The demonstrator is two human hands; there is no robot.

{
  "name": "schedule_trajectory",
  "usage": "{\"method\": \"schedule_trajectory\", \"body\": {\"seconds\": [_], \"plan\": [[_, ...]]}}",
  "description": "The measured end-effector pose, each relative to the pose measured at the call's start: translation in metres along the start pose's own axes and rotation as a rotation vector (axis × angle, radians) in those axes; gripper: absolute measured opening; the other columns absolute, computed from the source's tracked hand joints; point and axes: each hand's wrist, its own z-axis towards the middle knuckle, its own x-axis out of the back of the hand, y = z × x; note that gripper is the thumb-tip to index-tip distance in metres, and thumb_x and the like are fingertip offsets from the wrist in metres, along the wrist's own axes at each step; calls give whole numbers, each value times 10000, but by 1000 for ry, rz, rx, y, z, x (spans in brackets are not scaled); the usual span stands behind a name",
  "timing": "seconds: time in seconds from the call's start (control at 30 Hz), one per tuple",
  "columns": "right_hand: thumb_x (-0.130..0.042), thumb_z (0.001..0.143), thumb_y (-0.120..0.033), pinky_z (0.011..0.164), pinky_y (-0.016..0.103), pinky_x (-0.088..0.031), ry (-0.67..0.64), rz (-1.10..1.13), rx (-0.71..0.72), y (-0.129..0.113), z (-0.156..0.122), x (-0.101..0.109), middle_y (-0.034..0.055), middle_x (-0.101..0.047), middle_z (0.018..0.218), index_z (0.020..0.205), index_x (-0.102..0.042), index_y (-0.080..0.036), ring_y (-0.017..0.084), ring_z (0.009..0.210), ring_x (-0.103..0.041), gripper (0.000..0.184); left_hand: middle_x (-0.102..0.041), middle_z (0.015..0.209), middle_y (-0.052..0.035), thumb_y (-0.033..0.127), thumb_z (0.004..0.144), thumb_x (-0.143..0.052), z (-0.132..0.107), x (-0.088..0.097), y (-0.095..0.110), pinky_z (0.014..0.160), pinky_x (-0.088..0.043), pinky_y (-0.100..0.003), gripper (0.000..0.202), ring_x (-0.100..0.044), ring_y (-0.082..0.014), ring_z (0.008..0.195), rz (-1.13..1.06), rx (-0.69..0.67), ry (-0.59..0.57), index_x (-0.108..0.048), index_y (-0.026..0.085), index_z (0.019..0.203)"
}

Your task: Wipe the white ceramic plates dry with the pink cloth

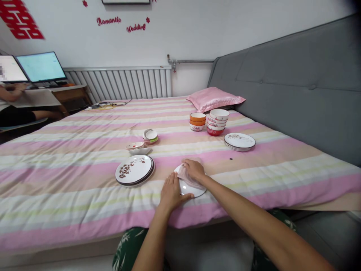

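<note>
My right hand point(194, 169) is closed on a pale cloth point(184, 175) over the white plate point(194, 192); my left hand point(171, 192), opened wide, touches its rim. Red wall letters point(108, 21) read "Romantic", "Wedding".

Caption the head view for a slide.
Left hand on a white plate, right hand holding a pale cloth against it.
</note>
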Motion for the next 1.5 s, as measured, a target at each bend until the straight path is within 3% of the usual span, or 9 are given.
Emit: {"method": "schedule_trajectory", "body": {"seconds": [0.17, 0.33, 0.4, 0.63, 0.97, 1.3, 1.5], "plan": [[-343, 886, -287, 729, 247, -374, -37, 15, 156, -12, 4, -1, -4, -656, 1057, 1039, -589, -284, 163, 936, -588, 289, -303, 1409, -226, 688, 610, -557, -1, 2, 3, 1080, -192, -412, 1050, -259, -309, 1315, 24, 15, -34, -267, 18, 1365], [-354, 883, -277, 727, 262, -374, -51, 6, 261, -25, 6, -10, 47, -671, 975, 976, -599, -222, 181, 909, -590, 268, -190, 1434, -262, 799, 484, -512, -3, -1, 7, 1068, 2, -529, 1277, -83, -381, 1343, 128, 275, -22, -189, -64, 1369], [-364, 879, -253, 749, 267, -372, -54, 4, 311, -27, 4, -11, 63, -667, 972, 973, -596, -203, 182, 920, -583, 254, -139, 1447, -254, 814, 455, -500, -3, -2, 7, 1057, 30, -545, 1322, -42, -382, 1346, 143, 322, -32, -146, -63, 1378], [-401, 878, -215, 834, 286, -371, -58, 40, 521, -31, -9, -9, 70, -657, 931, 936, -592, -164, 174, 913, -571, 206, -48, 1482, -174, 770, 419, -569, -3, 0, 1, 1071, -1, -518, 1366, -17, -347, 1357, 81, 313, -73, -26, -5, 1404], [-421, 874, -181, 933, 318, -364, -51, 142, 752, -27, -31, -12, 73, -647, 1016, 1005, -594, -159, 168, 985, -557, 218, -122, 1476, -185, 639, 436, -651, -3, 13, -9, 1077, -49, -476, 1317, -64, -329, 1358, -35, 240, -111, 5, 35, 1406], [-480, 849, -242, 939, 312, -375, -39, 98, 810, -14, -62, -9, 73, -647, 1021, 923, -616, -174, 171, 985, -568, 169, -95, 1475, -211, 593, 499, -640, -6, 23, -12, 1066, -38, -489, 1242, -14, -326, 1359, -89, 175, -191, 24, 72, 1410], [-460, 861, -257, 984, 348, -327, 57, 94, 827, -2, -78, -15, 48, -620, 1143, 1036, -594, -210, 175, 1154, -484, 225, -96, 1474, -212, 614, 528, -618, -6, 21, -13, 1063, -37, -503, 1205, -9, -322, 1359, -67, 163, -193, 3, 81, 1412]]}}
